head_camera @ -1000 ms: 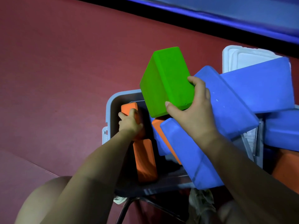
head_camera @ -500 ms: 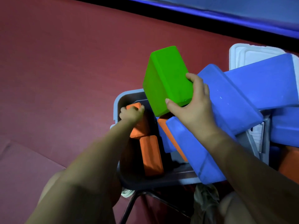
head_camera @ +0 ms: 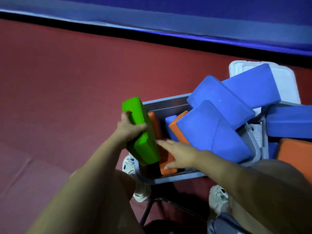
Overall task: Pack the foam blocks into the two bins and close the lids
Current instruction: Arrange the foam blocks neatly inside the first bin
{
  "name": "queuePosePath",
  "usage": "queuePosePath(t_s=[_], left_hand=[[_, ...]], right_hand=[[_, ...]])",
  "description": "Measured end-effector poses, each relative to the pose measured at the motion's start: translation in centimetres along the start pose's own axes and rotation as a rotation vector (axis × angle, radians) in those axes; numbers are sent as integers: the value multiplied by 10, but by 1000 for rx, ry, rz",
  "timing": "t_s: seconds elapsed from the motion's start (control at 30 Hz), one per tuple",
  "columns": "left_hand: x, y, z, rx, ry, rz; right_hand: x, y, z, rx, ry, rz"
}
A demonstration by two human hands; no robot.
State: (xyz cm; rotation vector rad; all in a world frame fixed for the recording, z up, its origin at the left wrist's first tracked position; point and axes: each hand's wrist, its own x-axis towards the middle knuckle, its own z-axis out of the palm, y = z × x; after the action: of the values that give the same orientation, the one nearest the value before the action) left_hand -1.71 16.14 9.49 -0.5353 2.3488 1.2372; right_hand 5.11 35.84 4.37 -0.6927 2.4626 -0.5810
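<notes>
Grey bin [head_camera: 170, 179] stands on the red floor [head_camera: 67, 73], blue blocks [head_camera: 212, 130] piled over its right side. My left hand [head_camera: 129, 128] grips the green block [head_camera: 141, 132] at the bin's left wall. My right hand [head_camera: 179, 153], fingers straight, rests on an orange block [head_camera: 166, 164] inside.

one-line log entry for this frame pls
left hand: grips green foam block | right hand: open, on orange foam block | grey plastic bin: open, partly filled
</notes>
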Motion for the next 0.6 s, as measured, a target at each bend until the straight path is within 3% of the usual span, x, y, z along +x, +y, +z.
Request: queuePosePath(t_s=[0.07,0.17,0.23,0.27,0.33,0.4,0.5,0.6], left_hand=[[-23,-7,19,217,91,133],[-27,-24,42,262,59,191],[-22,-35,46,305,13,85],[-20,-39,46,302,17,12],[-17,-41,43,291,61,-31],[-16,-40,42,310,98,17],[-15,-43,46,373,75,2],[-13,-47,49,439,64,-100]], right_hand=[[-9,-1,-6,-85,-21,31],[-27,16,-41,-41,435,177],[-51,42,-63,68,699,385],[-64,59,-68,88,744,524],[-86,85,-72,127,676,812],[-97,102,-66,250,561,971],[-100,122,-45,416,401,997],[-102,129,-29,569,363,983]])
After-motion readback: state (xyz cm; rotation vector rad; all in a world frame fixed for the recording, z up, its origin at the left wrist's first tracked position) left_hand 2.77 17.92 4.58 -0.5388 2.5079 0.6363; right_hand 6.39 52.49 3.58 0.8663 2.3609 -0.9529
